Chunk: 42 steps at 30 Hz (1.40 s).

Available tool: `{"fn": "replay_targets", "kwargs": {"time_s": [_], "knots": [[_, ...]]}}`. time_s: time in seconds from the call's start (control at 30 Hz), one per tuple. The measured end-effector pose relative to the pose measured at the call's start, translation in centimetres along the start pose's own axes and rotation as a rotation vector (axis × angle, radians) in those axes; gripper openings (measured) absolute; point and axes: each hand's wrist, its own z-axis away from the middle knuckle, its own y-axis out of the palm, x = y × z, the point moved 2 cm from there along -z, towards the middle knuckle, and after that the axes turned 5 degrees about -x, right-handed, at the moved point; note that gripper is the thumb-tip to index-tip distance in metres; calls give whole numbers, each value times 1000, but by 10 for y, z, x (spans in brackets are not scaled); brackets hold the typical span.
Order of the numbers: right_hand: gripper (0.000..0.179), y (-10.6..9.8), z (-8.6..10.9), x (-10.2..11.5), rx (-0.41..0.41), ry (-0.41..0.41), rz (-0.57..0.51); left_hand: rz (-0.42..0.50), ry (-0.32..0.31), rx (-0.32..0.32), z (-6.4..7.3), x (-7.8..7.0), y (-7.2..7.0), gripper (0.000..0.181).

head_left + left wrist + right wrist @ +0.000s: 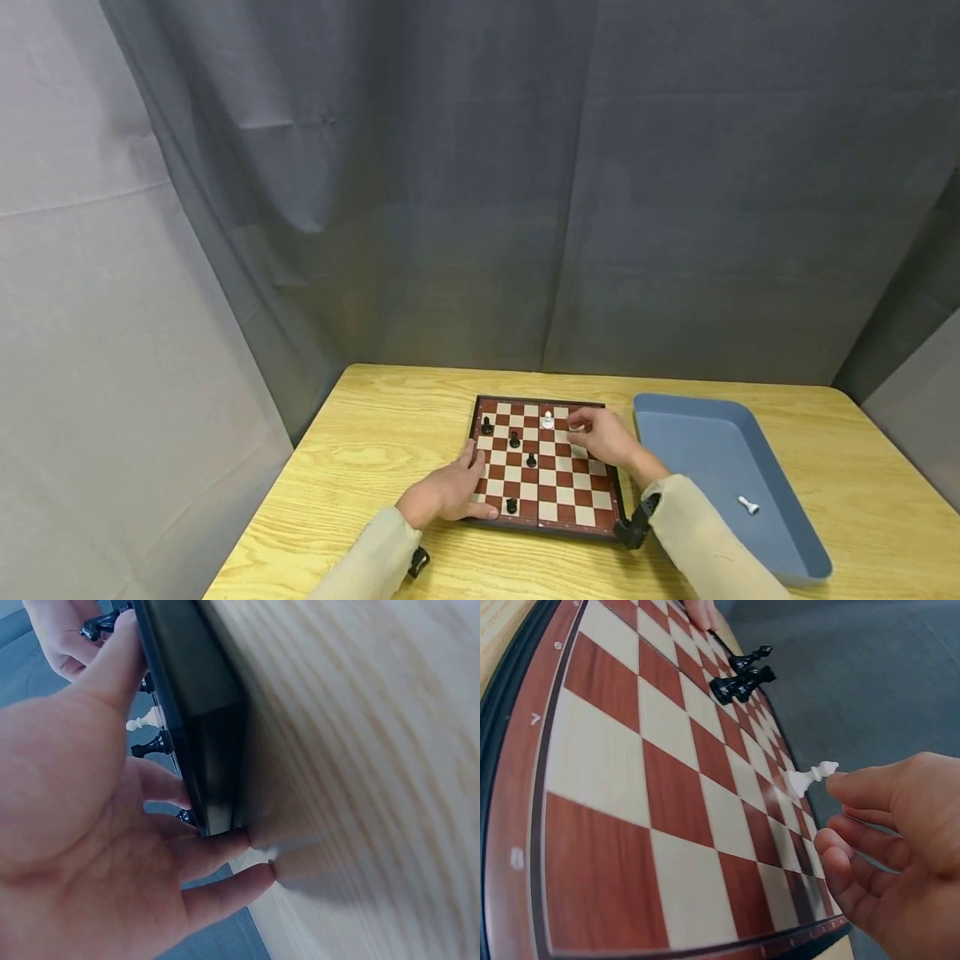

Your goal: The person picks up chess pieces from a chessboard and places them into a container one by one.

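Note:
A folding chessboard (564,479) with red-brown and cream squares lies on the table. On its far part stands a white chess piece (547,421), upright. My right hand (606,437) is over the board just right of that piece, fingers loosely bent with nothing held between them; in the right wrist view a fingertip (838,784) appears close to the piece's top. My left hand (450,487) rests at the board's near left corner, thumb over the near edge and fingers extended along the left side. Several black chess pieces (514,440) stand on the board's left half.
Right of the board is a shallow blue tray (693,433), with another white chess piece (748,505) lying on its side inside. Grey curtains (465,208) hang behind the wooden table (405,417).

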Motion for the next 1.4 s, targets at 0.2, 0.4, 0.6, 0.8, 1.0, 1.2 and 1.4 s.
{"fn": "replay_targets", "kwargs": {"time_s": [0.2,0.4,0.6,0.8,1.0,1.2,1.4], "knots": [[31,10,-5,-3,-13,17,4,1,0,-3,0,0,1,98],[33,20,-9,-8,-33,41,9,-12,3,-6,0,1,3,99],[37,25,-14,-5,-40,49,-21,-22,0,-10,1,0,3,99],[39,30,-19,-5,-36,48,-65,-34,1,-9,3,-1,3,99],[37,35,-23,-3,-31,74,-79,-34,-5,-4,4,-1,1,99],[31,40,-27,-1,-26,62,-45,-26,-6,-2,4,0,3,98],[24,43,-28,-2,-32,17,34,-31,-5,0,4,-1,3,98]]}}
